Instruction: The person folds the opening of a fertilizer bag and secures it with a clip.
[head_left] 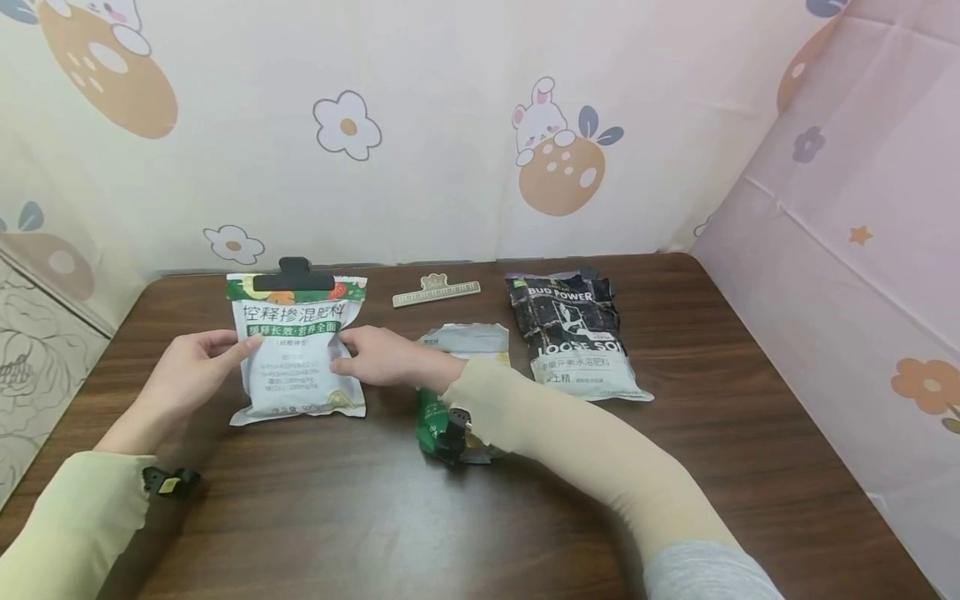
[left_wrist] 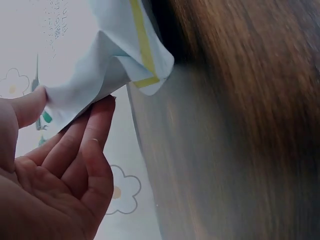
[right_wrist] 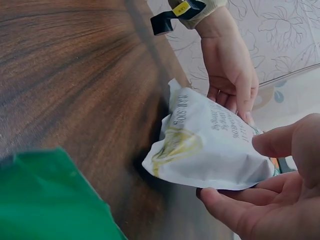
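A white fertilizer bag [head_left: 288,367] with a green band at its top is at the table's back left, its printed front toward me. Along its top edge sits a black bag clip [head_left: 294,281]. My left hand [head_left: 183,371] grips the bag's left side, thumb on the front and fingers behind. On the opposite side my right hand [head_left: 382,354] pinches the right edge. In the right wrist view both hands hold the bag [right_wrist: 210,145] from its two sides, its lower end close over the table. Fingers [left_wrist: 80,145] curl behind the bag's edge in the left wrist view.
A pale bag clip [head_left: 435,291] lies near the back edge. Partly behind my right forearm is a green and white bag [head_left: 432,417]. To its right lies a black and white soil bag [head_left: 570,329]. Patterned cloth [head_left: 450,183] hangs behind the wooden table [head_left: 337,508].
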